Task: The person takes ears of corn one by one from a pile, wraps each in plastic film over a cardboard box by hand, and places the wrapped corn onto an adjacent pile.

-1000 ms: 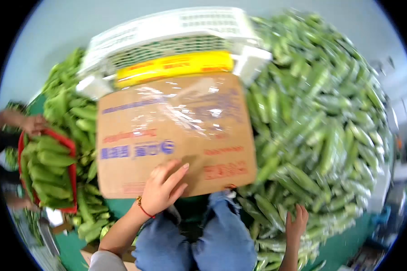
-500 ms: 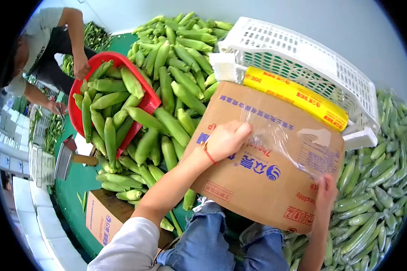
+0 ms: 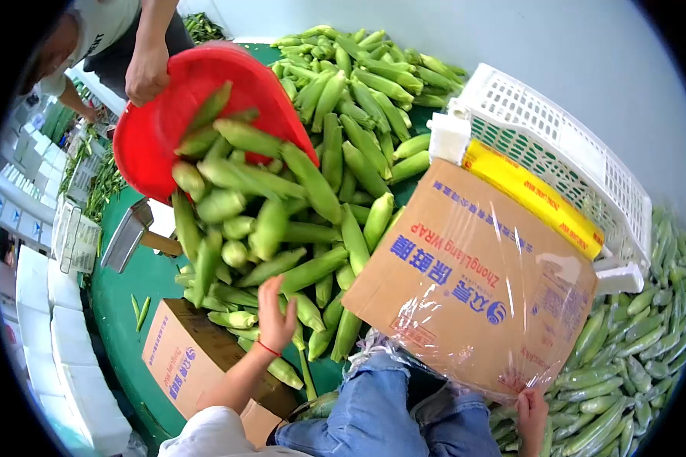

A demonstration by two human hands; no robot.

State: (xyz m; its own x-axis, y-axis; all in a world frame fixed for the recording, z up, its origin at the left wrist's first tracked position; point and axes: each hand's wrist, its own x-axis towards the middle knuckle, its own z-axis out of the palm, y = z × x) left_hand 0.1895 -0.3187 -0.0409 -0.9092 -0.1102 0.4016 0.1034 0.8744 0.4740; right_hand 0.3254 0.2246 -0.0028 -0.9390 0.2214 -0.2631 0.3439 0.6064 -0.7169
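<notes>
My left hand (image 3: 276, 318) is open with fingers apart, at the near edge of a pile of green corn in husks (image 3: 335, 266); it holds nothing. At the lower right corner of a printed cardboard sheet (image 3: 434, 305), my right hand (image 3: 532, 411) is closed on the edge of clear plastic wrap (image 3: 503, 358). The wrap lies stretched down over the cardboard, glossy with reflections. Along the cardboard's top runs the yellow-labelled wrap roll (image 3: 533, 199), lying against a white plastic crate (image 3: 564, 129).
At upper left, another person's hand (image 3: 146, 72) tips a red basin (image 3: 149, 152), with corn tumbling out. Wrapped corn (image 3: 610, 381) is heaped at right. An open cardboard box (image 3: 179, 358) stands at lower left, near a scale (image 3: 127, 234). White foam boxes (image 3: 76, 335) line the far left.
My left hand has left the wrap and moved left to the corn. My right hand has pulled the wrap lower. The other person has tilted the basin, spilling corn onto the pile.
</notes>
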